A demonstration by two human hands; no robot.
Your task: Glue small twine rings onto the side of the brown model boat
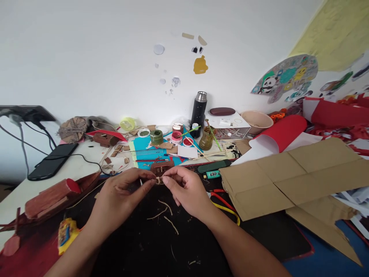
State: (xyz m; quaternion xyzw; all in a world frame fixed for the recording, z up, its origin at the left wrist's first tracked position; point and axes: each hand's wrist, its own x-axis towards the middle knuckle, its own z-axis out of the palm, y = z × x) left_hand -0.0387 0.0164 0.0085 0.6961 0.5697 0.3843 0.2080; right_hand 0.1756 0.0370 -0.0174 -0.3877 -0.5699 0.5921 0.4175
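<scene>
My left hand (pixel 122 196) pinches one side of a small tan piece of twine (pixel 158 180) above the black mat (pixel 144 246). The thumb and forefinger of my right hand (pixel 187 192) close on the twine's other side, close to my left fingertips. The exact shape of the piece is too small to tell. Below the hands, several loose bits of string (pixel 171 225) lie on the mat. Just behind the fingertips stands a small brown-red piece (pixel 162 166), partly hidden by the fingers.
A red-brown model boat (pixel 52 198) and a yellow tool (pixel 67 234) are at the left. Paint jars (pixel 156 137) and a black flask (pixel 198 111) stand at the back. Cardboard (pixel 259 184) and pliers with red and yellow handles (pixel 226 204) lie at the right.
</scene>
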